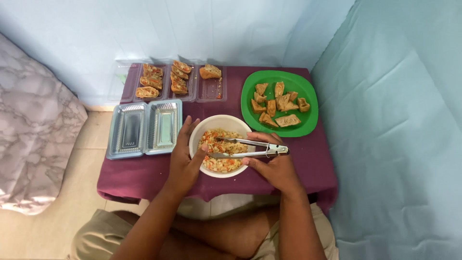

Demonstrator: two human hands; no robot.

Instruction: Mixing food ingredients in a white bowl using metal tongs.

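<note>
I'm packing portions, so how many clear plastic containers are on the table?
2: an empty open container left of the white bowl, and a container of stuffed pieces at the table's back edge.

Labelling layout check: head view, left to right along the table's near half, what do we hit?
Empty clear plastic clamshell tray → left hand on the rim of the white round bowl of chopped filling → metal tongs in the right hand → maroon tablecloth.

Two clear plastic clamshell packages sit on the table's left: an empty one (144,129) in front, a food-filled one (171,82) behind.
</note>
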